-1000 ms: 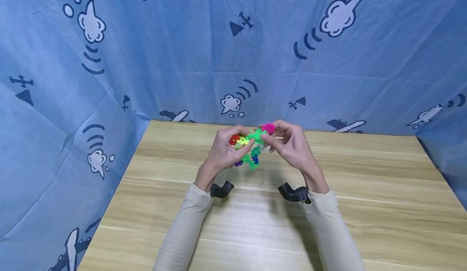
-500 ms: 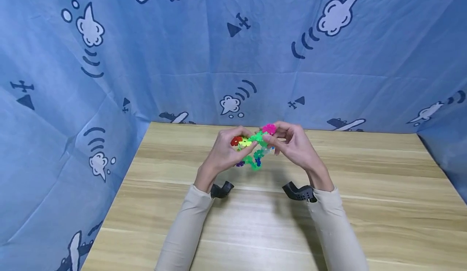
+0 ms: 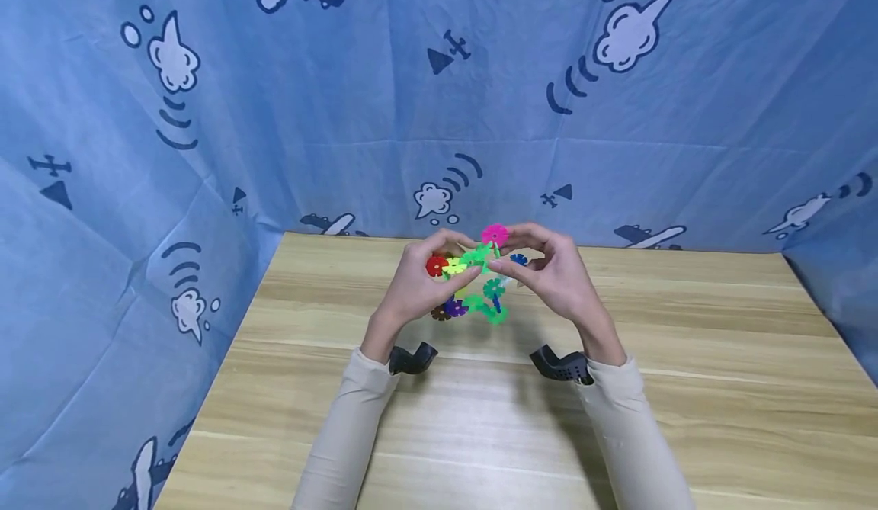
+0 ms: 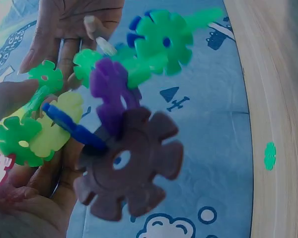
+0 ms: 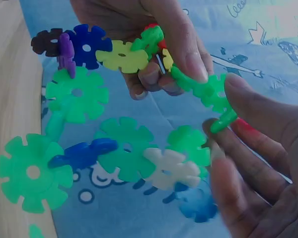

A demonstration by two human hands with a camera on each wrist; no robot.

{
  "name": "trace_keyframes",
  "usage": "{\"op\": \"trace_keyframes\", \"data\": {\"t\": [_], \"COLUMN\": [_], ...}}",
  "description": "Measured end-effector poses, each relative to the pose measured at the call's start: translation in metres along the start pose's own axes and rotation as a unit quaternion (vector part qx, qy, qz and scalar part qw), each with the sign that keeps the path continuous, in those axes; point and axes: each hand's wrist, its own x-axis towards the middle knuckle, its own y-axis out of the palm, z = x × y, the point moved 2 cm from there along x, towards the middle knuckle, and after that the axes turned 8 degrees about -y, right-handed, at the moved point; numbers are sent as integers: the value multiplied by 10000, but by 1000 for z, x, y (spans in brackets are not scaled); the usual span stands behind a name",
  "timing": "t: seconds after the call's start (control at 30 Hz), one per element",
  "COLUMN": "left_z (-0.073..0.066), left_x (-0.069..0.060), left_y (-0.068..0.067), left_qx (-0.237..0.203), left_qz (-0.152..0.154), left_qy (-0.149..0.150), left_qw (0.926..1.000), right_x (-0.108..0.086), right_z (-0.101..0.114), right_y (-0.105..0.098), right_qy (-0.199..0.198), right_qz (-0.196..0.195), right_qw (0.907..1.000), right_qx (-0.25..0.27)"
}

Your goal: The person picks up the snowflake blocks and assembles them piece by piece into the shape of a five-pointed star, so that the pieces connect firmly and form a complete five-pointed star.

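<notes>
A chain of interlocking plastic flower discs hangs between the two hands above the table. My left hand (image 3: 420,281) pinches the chain near a yellow disc (image 3: 453,266), beside a red disc (image 3: 436,266). My right hand (image 3: 559,277) pinches a green disc (image 5: 213,94) between thumb and fingers, just below a pink disc (image 3: 495,235). In the left wrist view a brown disc (image 4: 129,168) and a purple disc (image 4: 108,89) hang nearest the camera. A white disc (image 5: 171,168) and a light blue disc (image 5: 197,202) hang by the right fingers. Fingers hide some joints.
The wooden table (image 3: 686,388) lies beneath the hands, with a blue patterned cloth (image 3: 384,113) behind it. A green disc (image 4: 270,156) shows against the wood in the left wrist view. Black wrist mounts (image 3: 559,363) stick out inward from both wrists.
The pink disc has shifted slightly left and up, and the right fingers now sit below it. The chain's lower part has swung a little right, bringing the brown disc and a blue disc into view.
</notes>
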Motion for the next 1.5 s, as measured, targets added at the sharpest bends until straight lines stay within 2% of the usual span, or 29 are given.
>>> {"op": "trace_keyframes", "data": {"t": [0.13, 0.3, 0.37, 0.43, 0.53, 0.63, 0.73, 0.83, 0.93, 1.13, 1.27, 1.4, 1.5], "left_z": [0, 1, 1, 1, 1, 1, 0, 0, 1, 2, 3, 4, 5], "left_x": [-1, 0, 0, -1, -1, -1, 0, 0, 0, 2, 3, 3, 1], "left_y": [-2, -3, -3, -4, -5, -5, -6, -5, -4, -3, -4, -9, -12], "left_qx": [-59, 135, 246, 367, 499, 607, 835, 1170, 1375, 1363, 1356, 1413, 1491], "left_qz": [208, 385, 395, 390, 389, 352, 210, -57, -331, -600, -622, -475, -354], "left_qy": [-61, 80, 94, 68, 31, 163, 567, 928, 1072, 1077, 1024, 811, 638], "left_qw": [9997, 9991, 9989, 9985, 9980, 9974, 9947, 9888, 9841, 9830, 9835, 9855, 9861], "right_x": [0, 1, 1, 2, 2, 1, 1, 1, 2, 2, 3, 7, 13], "right_z": [4, 8, 8, 8, 7, 6, 5, 4, 4, 5, 1, -18, -45], "right_y": [5, 11, 13, 15, 17, 19, 22, 25, 28, 25, 12, -4, -9], "right_qy": [-518, -1411, -1635, -1702, -1603, -1401, -1131, -837, -602, -380, -340, -103, 348], "right_qz": [43, 175, 191, 175, 78, -55, -105, -167, -186, -125, -396, -707, -526], "right_qw": [9986, 9856, 9801, 9790, 9821, 9873, 9930, 9963, 9978, 9991, 9984, 9968, 9946], "right_qx": [-20, -912, -1107, -1104, -985, -753, -311, 94, 215, -121, -196, -363, -824]}}
